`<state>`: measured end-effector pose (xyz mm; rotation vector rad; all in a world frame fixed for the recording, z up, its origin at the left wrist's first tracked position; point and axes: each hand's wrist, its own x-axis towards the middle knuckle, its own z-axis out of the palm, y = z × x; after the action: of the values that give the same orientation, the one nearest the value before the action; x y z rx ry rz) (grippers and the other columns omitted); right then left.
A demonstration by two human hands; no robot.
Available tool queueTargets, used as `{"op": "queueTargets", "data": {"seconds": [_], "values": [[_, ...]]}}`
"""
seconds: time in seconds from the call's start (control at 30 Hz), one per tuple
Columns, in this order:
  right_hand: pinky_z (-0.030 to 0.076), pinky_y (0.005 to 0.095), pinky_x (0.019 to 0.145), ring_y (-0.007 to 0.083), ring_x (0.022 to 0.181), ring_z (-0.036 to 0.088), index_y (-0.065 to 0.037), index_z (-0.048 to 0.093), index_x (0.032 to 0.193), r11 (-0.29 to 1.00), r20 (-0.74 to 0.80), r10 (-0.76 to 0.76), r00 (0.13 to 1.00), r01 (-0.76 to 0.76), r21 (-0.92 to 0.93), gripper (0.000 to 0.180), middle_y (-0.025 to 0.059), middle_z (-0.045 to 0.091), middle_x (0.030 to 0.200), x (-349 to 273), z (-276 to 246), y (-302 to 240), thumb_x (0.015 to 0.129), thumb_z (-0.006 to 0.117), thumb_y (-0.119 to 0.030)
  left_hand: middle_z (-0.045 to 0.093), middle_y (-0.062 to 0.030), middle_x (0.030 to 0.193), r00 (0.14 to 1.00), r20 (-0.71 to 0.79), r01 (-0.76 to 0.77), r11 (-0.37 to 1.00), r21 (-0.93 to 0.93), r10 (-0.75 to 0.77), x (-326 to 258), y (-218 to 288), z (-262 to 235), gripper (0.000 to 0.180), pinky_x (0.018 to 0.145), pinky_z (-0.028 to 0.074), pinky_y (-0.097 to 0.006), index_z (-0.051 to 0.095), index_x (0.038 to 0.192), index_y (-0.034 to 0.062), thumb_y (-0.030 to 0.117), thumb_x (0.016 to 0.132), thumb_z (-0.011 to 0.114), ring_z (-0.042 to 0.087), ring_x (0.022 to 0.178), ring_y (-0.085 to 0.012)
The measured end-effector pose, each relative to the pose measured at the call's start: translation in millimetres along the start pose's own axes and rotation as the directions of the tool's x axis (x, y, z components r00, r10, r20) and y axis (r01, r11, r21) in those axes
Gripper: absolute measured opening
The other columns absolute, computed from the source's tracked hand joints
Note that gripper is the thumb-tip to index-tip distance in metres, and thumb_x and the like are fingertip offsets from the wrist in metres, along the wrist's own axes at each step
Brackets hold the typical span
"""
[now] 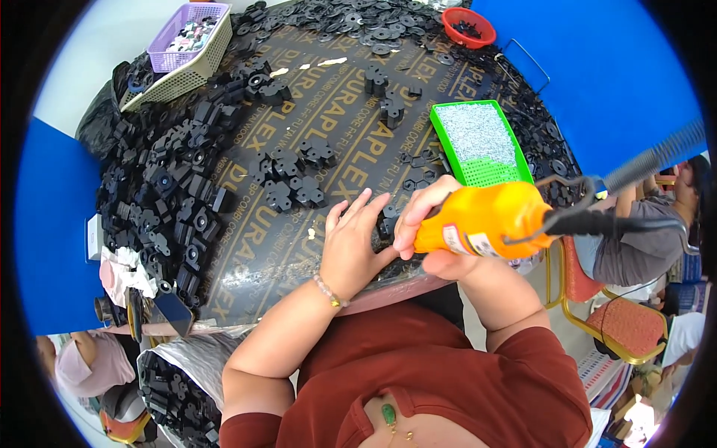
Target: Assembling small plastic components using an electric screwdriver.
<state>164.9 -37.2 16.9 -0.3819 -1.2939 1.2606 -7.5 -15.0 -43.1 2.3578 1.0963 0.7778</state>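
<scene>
Head view: right hand point(427, 216) wrapped in closed grip around orange plastic electric screwdriver point(482, 220), held level, nose pointing left at small black plastic part point(386, 222). Left hand point(352, 243) palm-down, fingers spread, pressing that part onto brown printed desk point(351, 142) near front edge; grip loose, flat. Green rectangular tray of silver screws point(480, 142) just beyond. Heap of black plastic parts point(175, 194) at left.

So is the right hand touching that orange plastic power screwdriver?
Touching: the head view shows the right hand wrapped around the orange plastic power screwdriver.
</scene>
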Motion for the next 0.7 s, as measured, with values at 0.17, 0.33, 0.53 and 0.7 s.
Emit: {"op": "queueTargets", "data": {"seconds": [0.17, 0.33, 0.53, 0.7], "values": [[0.053, 0.0235, 0.056, 0.0153, 0.070, 0.065, -0.003, 0.050, 0.103, 0.989, -0.155, 0.066, 0.986, -0.085, -0.123, 0.054, 0.0078, 0.063, 0.079, 3, 7, 8, 0.077, 0.087, -0.034, 0.066, -0.0102, 0.121, 0.999, 0.015, -0.041, 0.999, 0.027, 0.041, 2, 3, -5, 0.065, 0.104, 0.036, -0.048, 0.058, 0.127, 0.0088, 0.026, 0.071, 0.084, 0.052, 0.130, -0.0295], [0.053, 0.0252, 0.054, 0.0167, 0.069, 0.066, -0.002, 0.050, 0.102, 0.987, -0.259, 0.034, 0.965, -0.073, -0.143, 0.051, 0.0084, 0.063, 0.077, 1, 6, 12, 0.080, 0.084, -0.033, 0.066, -0.0094, 0.120, 0.999, 0.021, -0.027, 0.999, 0.041, 0.026, 3, 10, -11, 0.062, 0.103, 0.037, -0.047, 0.059, 0.125, 0.0085, 0.029, 0.072, 0.083, 0.053, 0.130, -0.0291], [0.051, 0.0300, 0.051, 0.0210, 0.058, 0.062, 0.001, 0.051, 0.106, 0.999, -0.082, 0.014, 0.997, -0.017, -0.044, 0.059, 0.0129, 0.063, 0.068, 6, 3, -9, 0.088, 0.069, -0.053, 0.047, -0.0168, 0.144, 0.999, 0.005, -0.050, 0.958, 0.281, 0.050, 10, 13, -23, 0.064, 0.107, 0.034, -0.051, 0.060, 0.119, 0.0042, 0.032, 0.067, 0.085, 0.032, 0.145, -0.0331], [0.048, 0.0286, 0.047, 0.0165, 0.053, 0.056, -0.004, 0.043, 0.113, 0.908, -0.085, -0.342, 0.936, 0.306, -0.286, 0.064, 0.0092, 0.062, 0.075, -3, -16, -53, 0.091, 0.060, -0.061, 0.017, -0.0287, 0.160, 0.997, -0.017, 0.069, 0.815, 0.575, -0.072, 59, -11, -61, 0.067, 0.118, 0.018, -0.053, 0.062, 0.114, 0.0019, 0.043, 0.067, 0.085, 0.013, 0.151, -0.0394]]}}
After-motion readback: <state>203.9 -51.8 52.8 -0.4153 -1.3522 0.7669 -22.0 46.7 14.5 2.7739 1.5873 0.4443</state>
